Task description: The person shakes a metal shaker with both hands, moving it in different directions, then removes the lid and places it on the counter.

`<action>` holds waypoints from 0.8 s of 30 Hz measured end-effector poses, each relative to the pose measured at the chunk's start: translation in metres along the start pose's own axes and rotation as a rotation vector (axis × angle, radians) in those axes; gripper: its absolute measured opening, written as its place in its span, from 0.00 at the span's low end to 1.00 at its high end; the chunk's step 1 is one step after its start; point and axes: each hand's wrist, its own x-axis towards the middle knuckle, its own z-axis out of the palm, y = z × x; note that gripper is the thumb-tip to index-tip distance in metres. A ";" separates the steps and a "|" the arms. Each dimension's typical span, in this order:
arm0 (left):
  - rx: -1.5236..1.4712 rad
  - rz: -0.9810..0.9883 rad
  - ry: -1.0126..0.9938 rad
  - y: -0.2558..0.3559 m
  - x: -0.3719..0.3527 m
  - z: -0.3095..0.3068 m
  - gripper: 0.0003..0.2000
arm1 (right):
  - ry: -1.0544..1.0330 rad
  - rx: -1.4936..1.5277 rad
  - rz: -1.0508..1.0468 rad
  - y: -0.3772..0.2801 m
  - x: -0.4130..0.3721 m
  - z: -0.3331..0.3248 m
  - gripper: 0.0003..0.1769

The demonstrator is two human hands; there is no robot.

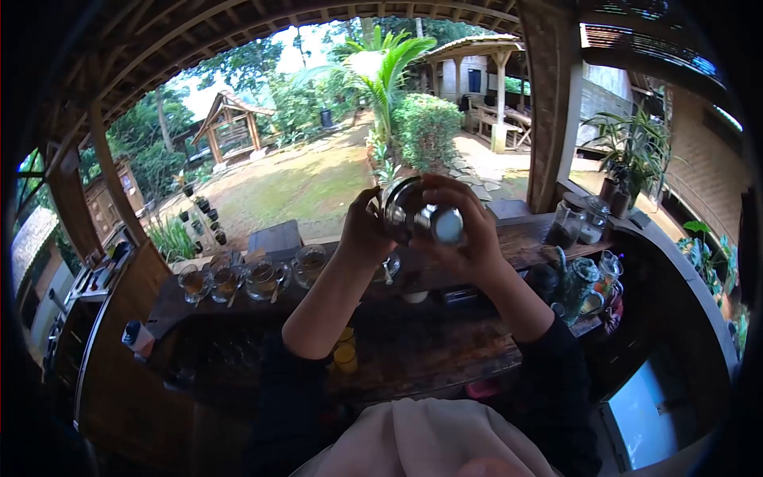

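A shiny metal shaker (405, 208) is raised in front of me above the counter, tilted, its pale round end turned partly toward me. My left hand (367, 229) grips it from the left side. Around its right side are the fingers of my right hand (469, 226). Below and to the left stands a row of several glass cups (268, 278) on saucers, with brown drink and spoons; another cup (387, 269) is partly hidden behind my left forearm. Yellow glasses (346, 356) sit lower on the counter near my left forearm.
The dark wooden counter (445, 346) curves around me. Lidded jars (566, 222) stand at its right rear, with a green glass jug (580, 278) closer in. A bottle (137, 338) is at the left end. A wooden post (550, 103) rises beyond the counter.
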 end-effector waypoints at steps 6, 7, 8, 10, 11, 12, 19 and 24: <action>-1.085 -0.144 -0.231 0.081 0.025 0.090 0.20 | -0.020 -0.400 -0.852 -0.076 -0.013 -0.064 0.15; -1.043 -0.001 -0.335 0.087 0.036 0.106 0.21 | 0.011 -0.389 -0.940 -0.066 -0.016 -0.075 0.16; -0.997 0.142 -0.434 0.091 0.048 0.118 0.22 | 0.042 -0.376 -1.025 -0.055 -0.018 -0.088 0.17; -0.986 -0.326 -0.233 0.075 0.086 0.134 0.18 | -0.093 -0.433 -0.633 -0.028 -0.006 -0.130 0.25; -0.759 -0.374 -0.176 0.061 0.096 0.142 0.17 | 0.042 -0.378 -0.279 -0.017 -0.008 -0.135 0.28; -0.529 -0.413 -0.123 0.044 0.105 0.151 0.17 | 0.131 -0.194 0.071 0.000 -0.006 -0.144 0.30; -1.156 -0.095 -0.604 0.107 0.085 0.225 0.18 | -0.120 -0.691 -0.636 -0.095 -0.022 -0.178 0.28; -1.015 -0.137 -0.598 0.074 0.130 0.264 0.22 | -0.061 -0.662 -0.770 -0.081 -0.029 -0.232 0.27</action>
